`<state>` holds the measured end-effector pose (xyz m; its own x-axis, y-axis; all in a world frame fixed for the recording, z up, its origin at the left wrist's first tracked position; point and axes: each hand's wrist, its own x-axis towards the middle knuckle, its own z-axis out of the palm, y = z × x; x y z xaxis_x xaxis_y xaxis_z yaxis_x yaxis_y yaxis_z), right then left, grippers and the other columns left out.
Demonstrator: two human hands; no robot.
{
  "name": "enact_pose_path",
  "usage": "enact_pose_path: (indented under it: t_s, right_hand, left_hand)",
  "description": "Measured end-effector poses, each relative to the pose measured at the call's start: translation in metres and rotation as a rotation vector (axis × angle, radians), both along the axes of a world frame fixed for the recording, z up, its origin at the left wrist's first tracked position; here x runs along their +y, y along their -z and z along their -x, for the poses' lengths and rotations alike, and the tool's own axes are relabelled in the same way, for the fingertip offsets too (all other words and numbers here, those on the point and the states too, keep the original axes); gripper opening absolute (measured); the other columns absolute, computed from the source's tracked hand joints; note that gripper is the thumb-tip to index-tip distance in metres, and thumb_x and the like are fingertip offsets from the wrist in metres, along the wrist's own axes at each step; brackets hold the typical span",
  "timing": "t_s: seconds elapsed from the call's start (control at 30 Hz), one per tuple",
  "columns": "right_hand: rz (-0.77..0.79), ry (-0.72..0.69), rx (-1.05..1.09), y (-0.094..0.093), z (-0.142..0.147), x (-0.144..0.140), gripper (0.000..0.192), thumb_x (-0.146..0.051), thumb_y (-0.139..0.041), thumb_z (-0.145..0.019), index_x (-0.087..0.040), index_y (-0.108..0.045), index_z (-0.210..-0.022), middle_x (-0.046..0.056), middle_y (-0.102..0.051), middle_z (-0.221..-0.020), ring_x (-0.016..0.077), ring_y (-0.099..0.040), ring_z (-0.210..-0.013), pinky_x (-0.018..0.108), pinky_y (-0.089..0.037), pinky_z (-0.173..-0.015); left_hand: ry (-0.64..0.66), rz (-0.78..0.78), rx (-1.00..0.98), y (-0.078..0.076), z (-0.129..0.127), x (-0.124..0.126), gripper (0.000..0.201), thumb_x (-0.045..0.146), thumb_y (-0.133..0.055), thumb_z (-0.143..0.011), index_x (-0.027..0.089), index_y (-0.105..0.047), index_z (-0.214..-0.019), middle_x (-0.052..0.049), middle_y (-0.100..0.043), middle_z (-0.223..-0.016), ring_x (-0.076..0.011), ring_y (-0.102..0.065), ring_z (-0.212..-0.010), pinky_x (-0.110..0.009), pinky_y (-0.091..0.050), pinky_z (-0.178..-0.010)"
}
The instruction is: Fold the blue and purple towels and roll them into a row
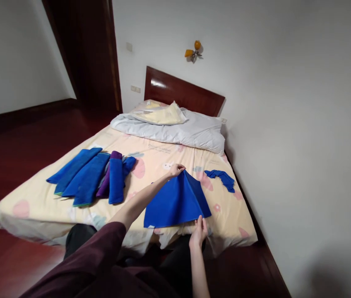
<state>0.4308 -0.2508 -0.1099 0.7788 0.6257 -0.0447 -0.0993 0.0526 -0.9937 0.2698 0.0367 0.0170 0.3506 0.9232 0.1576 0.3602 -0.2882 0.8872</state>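
A blue towel [172, 203] is spread on the bed in front of me, its upper part lifted into a peak. My left hand [177, 169] pinches the towel at that raised far edge. At the near right corner, my right hand [198, 232] grips the towel's edge between thumb and fingers. A small white tag shows at the towel's near left corner. To the left lie several folded blue towels [85, 176] and a purple one [103, 188], partly overlapping. A crumpled blue cloth [222, 178] rests to the right of the spread towel.
The bed [39, 203] has a cream patterned sheet. A rolled-back grey quilt [200, 128] and a pale yellow pillow [166, 114] lie near the dark wooden headboard [184, 91]. A white wall [302, 145] stands close along the bed's right side. Dark red floor [14, 153] extends on the left.
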Motion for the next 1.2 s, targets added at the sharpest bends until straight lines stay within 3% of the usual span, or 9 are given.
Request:
enact_pose_path:
  t_s: [0.1,0.3,0.5,0.63,0.83,1.03,1.2]
  right_hand:
    - [-0.047,0.125,0.026,-0.030,-0.014,0.021,0.065,-0.065,-0.076,-0.067,-0.015,-0.068,-0.108,0.014,-0.075,-0.100,0.0300,-0.072,-0.095,0.041,-0.062,-0.081]
    - [-0.177,0.009,-0.081,-0.103,-0.034,0.054,0.047,-0.049,-0.078,-0.072,-0.021,-0.060,-0.106,0.010,-0.073,-0.103,0.0300,-0.070,-0.102,0.044,-0.058,-0.092]
    - [-0.258,-0.147,-0.160,-0.169,-0.035,0.083,0.047,-0.046,-0.082,-0.067,-0.015,-0.068,-0.099,0.017,-0.075,-0.107,0.0300,-0.070,-0.103,0.043,-0.056,-0.097]
    - [-0.279,-0.215,-0.221,-0.202,-0.033,0.089,0.054,-0.051,-0.085,-0.064,-0.011,-0.073,-0.099,0.017,-0.076,-0.104,0.0291,-0.071,-0.100,0.041,-0.059,-0.089]
    - [-0.248,-0.348,-0.254,-0.233,-0.030,0.073,0.051,-0.049,-0.088,-0.064,-0.014,-0.077,-0.101,0.013,-0.077,-0.102,0.0255,-0.073,-0.095,0.035,-0.059,-0.080]
    - [-0.219,-0.423,-0.195,-0.250,-0.023,0.062,0.049,-0.046,-0.093,-0.058,-0.017,-0.078,-0.095,0.010,-0.078,-0.099,0.0212,-0.072,-0.093,0.032,-0.057,-0.082]
    - [-0.093,-0.550,-0.165,-0.254,-0.024,0.073,0.050,-0.044,-0.093,-0.060,-0.016,-0.078,-0.098,0.009,-0.077,-0.096,0.0134,-0.067,-0.077,0.023,-0.050,-0.065]
  left_hand:
    - [-0.069,0.004,-0.186,-0.008,0.027,-0.012,0.035,0.034,-0.061,-0.085,0.011,-0.077,-0.106,-0.014,-0.077,-0.109,-0.0265,-0.070,-0.100,-0.034,-0.053,-0.090]
    - [-0.074,0.003,-0.358,-0.028,0.088,-0.021,0.039,0.043,-0.070,-0.081,0.018,-0.076,-0.109,-0.011,-0.076,-0.114,-0.0255,-0.070,-0.105,-0.035,-0.054,-0.093]
    - [-0.144,-0.039,-0.430,-0.067,0.137,-0.035,0.054,0.056,-0.081,-0.070,0.015,-0.077,-0.106,-0.013,-0.076,-0.112,-0.0277,-0.070,-0.105,-0.040,-0.055,-0.097]
    - [-0.169,-0.091,-0.411,-0.096,0.163,-0.060,0.063,0.063,-0.084,-0.065,0.013,-0.079,-0.103,-0.015,-0.077,-0.108,-0.0301,-0.071,-0.102,-0.042,-0.056,-0.094]
    - [-0.178,-0.070,-0.405,-0.126,0.198,-0.093,0.065,0.062,-0.089,-0.058,0.014,-0.080,-0.100,-0.015,-0.078,-0.104,-0.0311,-0.072,-0.101,-0.041,-0.058,-0.090]
    - [-0.180,0.045,-0.346,-0.140,0.225,-0.113,0.067,0.060,-0.092,-0.054,0.013,-0.081,-0.100,-0.012,-0.079,-0.092,-0.0276,-0.073,-0.086,-0.039,-0.059,-0.082]
    - [-0.181,0.092,-0.301,-0.144,0.239,-0.109,0.066,0.057,-0.094,-0.050,0.013,-0.081,-0.097,-0.013,-0.079,-0.096,-0.0261,-0.072,-0.089,-0.037,-0.058,-0.086]
